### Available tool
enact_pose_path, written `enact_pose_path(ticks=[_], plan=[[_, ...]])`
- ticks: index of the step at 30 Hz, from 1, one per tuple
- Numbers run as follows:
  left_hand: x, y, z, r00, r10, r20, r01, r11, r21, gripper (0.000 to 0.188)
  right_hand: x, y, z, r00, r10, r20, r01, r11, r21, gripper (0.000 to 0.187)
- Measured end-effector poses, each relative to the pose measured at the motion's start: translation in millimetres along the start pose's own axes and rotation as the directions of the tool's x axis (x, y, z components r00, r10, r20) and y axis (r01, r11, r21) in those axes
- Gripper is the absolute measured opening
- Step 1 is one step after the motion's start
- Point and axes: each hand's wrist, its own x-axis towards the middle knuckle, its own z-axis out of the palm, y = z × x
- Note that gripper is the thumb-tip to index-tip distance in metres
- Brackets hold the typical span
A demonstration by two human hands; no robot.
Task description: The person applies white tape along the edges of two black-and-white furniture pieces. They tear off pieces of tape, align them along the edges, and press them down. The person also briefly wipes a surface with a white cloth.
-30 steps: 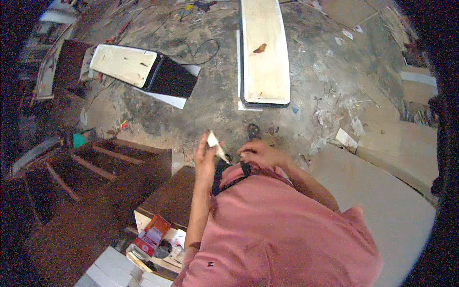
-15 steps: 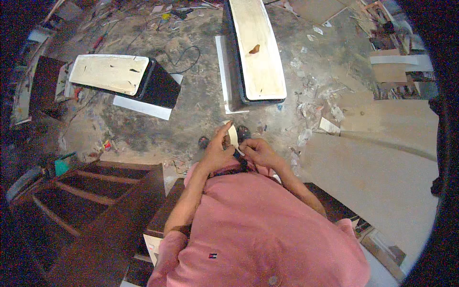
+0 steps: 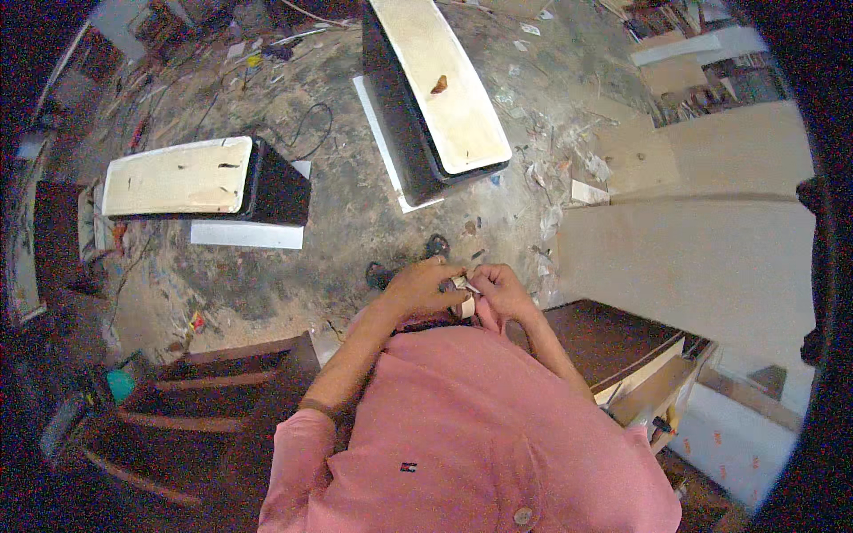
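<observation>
The left hand (image 3: 422, 289) is grasping a cream roll (image 3: 466, 307), apparently tape, with its fingers curling over the upper side; their exact contact is partly hidden. The right hand (image 3: 503, 293) is pinching a pale strip (image 3: 472, 285) between thumb and forefinger. Whether the strip is joining the roll cannot be told. Both items are sitting between the hands, before the waist, above the floor (image 3: 267, 277) and short of the long black box's (image 3: 386, 89) near edge. A shorter black box (image 3: 281, 188) is standing to the left, with a white sheet (image 3: 249, 234) projecting past its near edge.

Risks, in judgement: the strip could be tearing or folding onto itself if the right hand is pulling unevenly; a slackening left grasp could be dropping the roll onto the gritty floor, fouling any adhesive.

Markings: a pink shirt (image 3: 480, 417) is bearing a small chest emblem; a white board (image 3: 733, 444) is showing red printed marks, too indistinct for sure reading.
</observation>
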Motion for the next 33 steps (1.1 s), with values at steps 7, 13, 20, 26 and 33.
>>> enact_pose_path(ticks=[7,13,20,26,33], plan=[[10.1,-3.0,-2.8,0.985,-0.104,0.136,0.073,0.973,0.218,0.044,18.2,10.6,-2.5,0.988,0.059,-0.145,-0.084,0.982,-0.169,0.039],[8.1,-21.3,-0.9,0.992,-0.109,0.058,0.104,0.992,0.078,0.043,20.0,13.0,-18.9,0.996,-0.03,-0.09,0.022,0.996,-0.089,0.034],[-16.8,-35.9,14.4,0.959,-0.23,-0.168,0.16,0.924,-0.348,0.032,2.4,2.6,34.9,0.965,-0.046,0.257,0.066,0.995,-0.07,0.04],[-16.1,-48.1,23.2,0.884,-0.355,-0.303,0.218,0.888,-0.405,0.028,3.9,0.0,28.8,0.987,0.018,0.161,-0.011,0.999,-0.045,0.027],[-22.9,-38.9,-8.1,0.873,-0.265,-0.409,0.103,0.921,-0.376,0.027,-1.6,8.2,23.7,0.979,0.08,0.188,-0.111,0.981,0.159,0.026]])
